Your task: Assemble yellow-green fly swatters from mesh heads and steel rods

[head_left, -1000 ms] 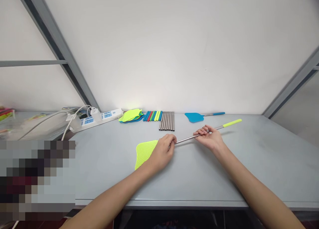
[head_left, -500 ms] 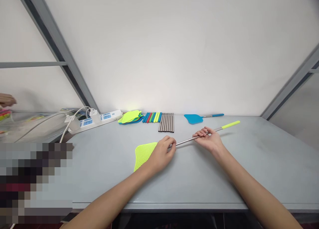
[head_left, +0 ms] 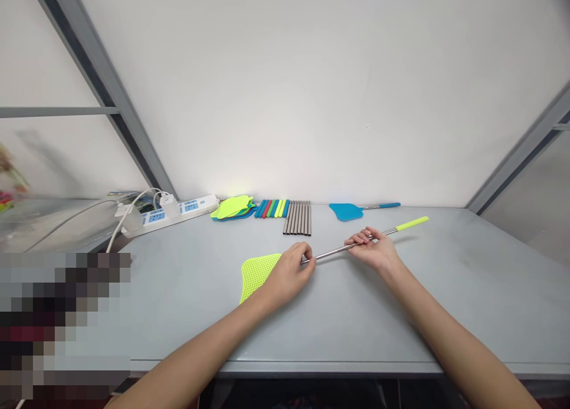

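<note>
on my head feed, i view a pale wall (head_left: 285, 100) across the rear of the work area. in front of it is a grey counter (head_left: 187, 284), which carries all the items listed below.

the largest item is the yellow-green swatter (head_left: 333, 252), positioned at the middle of the counter, near the front. its perforated head (head_left: 257, 276) is at the left, partly covered by a hand and forearm. its metal shaft slants up to the right and ends in a yellow-green grip (head_left: 412, 223), raised above the counter with a faint shadow beneath.

a white power strip (head_left: 200, 206) lies at the rear left, with two white plugs fitted. a blue swatter (head_left: 346, 212) lies near the wall, its handle to the right.

both hands engage the shaft. the left hand (head_left: 290, 273) pinches it between thumb and fingers, just beside the head. the right hand (head_left: 374, 250) is palm up, fingers curled about the shaft, between the left hand and the grip.

along the rear, i note a stack of swatter heads (head_left: 235, 207), yellow-green uppermost and blue below; then a row of metal tubes (head_left: 297, 218), side by side; and, between these, a row of loose grips (head_left: 272, 209) in blue, red, green and yellow.
</note>
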### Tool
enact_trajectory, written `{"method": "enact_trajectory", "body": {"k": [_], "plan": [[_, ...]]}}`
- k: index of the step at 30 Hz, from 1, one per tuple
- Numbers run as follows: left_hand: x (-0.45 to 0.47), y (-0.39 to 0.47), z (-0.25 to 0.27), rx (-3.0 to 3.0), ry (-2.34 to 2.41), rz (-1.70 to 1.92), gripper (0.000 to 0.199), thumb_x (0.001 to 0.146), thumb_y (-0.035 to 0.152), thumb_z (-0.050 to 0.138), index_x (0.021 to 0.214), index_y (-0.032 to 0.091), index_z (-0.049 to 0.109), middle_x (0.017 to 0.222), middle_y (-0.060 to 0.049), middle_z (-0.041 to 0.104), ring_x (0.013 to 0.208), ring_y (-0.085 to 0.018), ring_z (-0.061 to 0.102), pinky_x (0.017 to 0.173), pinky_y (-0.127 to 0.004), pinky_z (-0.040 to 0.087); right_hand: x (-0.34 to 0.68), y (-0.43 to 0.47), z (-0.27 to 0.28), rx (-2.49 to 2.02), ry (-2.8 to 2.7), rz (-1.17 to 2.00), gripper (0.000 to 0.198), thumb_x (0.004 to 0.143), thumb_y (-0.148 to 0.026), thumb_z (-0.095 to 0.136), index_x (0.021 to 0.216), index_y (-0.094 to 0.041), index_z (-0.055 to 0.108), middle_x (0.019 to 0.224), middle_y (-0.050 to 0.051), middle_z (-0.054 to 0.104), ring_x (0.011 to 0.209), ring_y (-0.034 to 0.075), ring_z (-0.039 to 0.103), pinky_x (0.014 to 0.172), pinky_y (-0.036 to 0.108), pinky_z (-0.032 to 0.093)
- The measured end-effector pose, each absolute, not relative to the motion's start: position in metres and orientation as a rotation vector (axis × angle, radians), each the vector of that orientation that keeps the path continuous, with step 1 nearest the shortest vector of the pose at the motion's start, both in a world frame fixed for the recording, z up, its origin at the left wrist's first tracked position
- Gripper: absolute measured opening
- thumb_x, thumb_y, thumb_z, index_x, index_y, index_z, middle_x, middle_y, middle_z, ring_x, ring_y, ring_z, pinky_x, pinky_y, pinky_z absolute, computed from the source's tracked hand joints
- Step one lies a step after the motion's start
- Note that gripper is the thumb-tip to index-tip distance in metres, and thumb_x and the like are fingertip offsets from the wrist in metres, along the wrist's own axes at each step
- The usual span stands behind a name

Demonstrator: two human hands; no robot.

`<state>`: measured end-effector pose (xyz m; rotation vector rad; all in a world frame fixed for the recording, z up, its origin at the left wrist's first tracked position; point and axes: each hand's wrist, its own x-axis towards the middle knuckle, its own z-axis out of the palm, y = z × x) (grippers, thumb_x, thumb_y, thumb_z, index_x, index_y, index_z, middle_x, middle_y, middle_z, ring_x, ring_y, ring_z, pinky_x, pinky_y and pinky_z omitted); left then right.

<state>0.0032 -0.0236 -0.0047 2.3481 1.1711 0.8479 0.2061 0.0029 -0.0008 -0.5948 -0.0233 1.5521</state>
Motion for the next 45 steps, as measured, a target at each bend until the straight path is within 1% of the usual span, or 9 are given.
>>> {"method": "enact_trajectory", "body": {"k": [4, 7, 10, 14, 17, 20, 26, 36, 45], "plan": [[0.001, -0.026, -0.003, 2.426, 1.165, 0.759, 0.024, 0.08, 0.039, 0.035, 0.089, 0.02, 0.046, 0.085, -0.003, 0.053, 0.078, -0.016, 0.049, 0.068, -0.029, 0.039, 0.206, 0.004, -0.002, -0.619, -0.065, 1.54, 0.024, 0.071, -0.012, 0.031, 0.057, -0.019, 0.013, 0.045, -0.007, 0.019, 0.034, 0.008, 0.025, 0.039, 0.025, 0.027], [-0.001, -0.027, -0.005, 2.518, 1.121, 0.676, 0.032, 0.08, 0.042, 0.035, 0.101, 0.021, 0.046, 0.099, -0.005, 0.053, 0.09, -0.019, 0.049, 0.077, -0.033, 0.036, 0.205, 0.003, -0.002, -0.626, -0.005, 1.541, 0.023, 0.071, -0.013, 0.032, 0.057, -0.019, 0.014, 0.044, -0.007, 0.019, 0.034, 0.008, 0.024, 0.039, 0.025, 0.027], [-0.003, -0.025, -0.009, 2.578, 1.1, 0.58, 0.037, 0.08, 0.045, 0.033, 0.106, 0.021, 0.045, 0.11, -0.005, 0.051, 0.098, -0.02, 0.047, 0.083, -0.035, 0.033, 0.204, 0.003, -0.002, -0.631, 0.027, 1.537, 0.022, 0.07, -0.013, 0.032, 0.057, -0.019, 0.015, 0.043, -0.007, 0.02, 0.034, 0.008, 0.024, 0.039, 0.024, 0.027], [-0.006, -0.016, -0.016, 2.599, 1.078, 0.452, 0.052, 0.081, 0.05, 0.024, 0.122, 0.019, 0.034, 0.128, -0.007, 0.037, 0.118, -0.019, 0.031, 0.095, -0.034, 0.023, 0.205, 0.005, -0.005, -0.655, 0.058, 1.53, 0.021, 0.069, -0.013, 0.032, 0.057, -0.019, 0.015, 0.041, -0.007, 0.02, 0.033, 0.008, 0.024, 0.038, 0.023, 0.026], [-0.007, -0.005, -0.019, 2.625, 1.006, 0.324, 0.06, 0.08, 0.053, 0.021, 0.129, 0.018, 0.023, 0.136, -0.006, 0.024, 0.124, -0.018, 0.02, 0.099, -0.033, 0.014, 0.206, 0.008, -0.01, -0.685, 0.069, 1.518, 0.021, 0.07, -0.014, 0.029, 0.056, -0.019, 0.013, 0.04, -0.007, 0.019, 0.032, 0.008, 0.024, 0.038, 0.024, 0.026], [-0.007, 0.004, -0.019, 2.654, 0.98, 0.271, 0.063, 0.08, 0.054, 0.018, 0.131, 0.016, 0.019, 0.137, -0.006, 0.019, 0.125, -0.017, 0.015, 0.101, -0.031, 0.011, 0.206, 0.009, -0.013, -0.705, 0.078, 1.5, 0.021, 0.071, -0.014, 0.026, 0.056, -0.018, 0.012, 0.039, -0.007, 0.018, 0.03, 0.008, 0.023, 0.038, 0.024, 0.026], [-0.005, 0.014, -0.023, 2.709, 0.977, 0.288, 0.063, 0.081, 0.053, 0.016, 0.131, 0.015, 0.017, 0.137, -0.007, 0.015, 0.126, -0.016, 0.013, 0.101, -0.03, 0.011, 0.206, 0.01, -0.014, -0.71, 0.068, 1.473, 0.022, 0.072, -0.014, 0.024, 0.056, -0.018, 0.01, 0.039, -0.007, 0.018, 0.029, 0.008, 0.023, 0.038, 0.024, 0.026], [0.0, 0.021, -0.016, 2.699, 0.998, 0.191, 0.071, 0.078, 0.057, 0.016, 0.13, 0.008, 0.019, 0.136, -0.012, 0.016, 0.126, -0.018, 0.012, 0.101, -0.031, 0.011, 0.206, 0.009, -0.013, -0.713, 0.067, 1.444, 0.021, 0.072, -0.013, 0.022, 0.055, -0.018, 0.01, 0.038, -0.007, 0.018, 0.029, 0.008, 0.023, 0.038, 0.024, 0.026], [0.002, 0.024, -0.023, 2.705, 0.999, 0.288, 0.071, 0.078, 0.058, 0.019, 0.128, 0.009, 0.025, 0.134, -0.012, 0.022, 0.125, -0.019, 0.015, 0.101, -0.032, 0.015, 0.206, 0.009, -0.013, -0.704, 0.091, 1.442, 0.021, 0.071, -0.013, 0.024, 0.055, -0.018, 0.012, 0.04, -0.007, 0.018, 0.03, 0.008, 0.024, 0.037, 0.024, 0.026]]}}
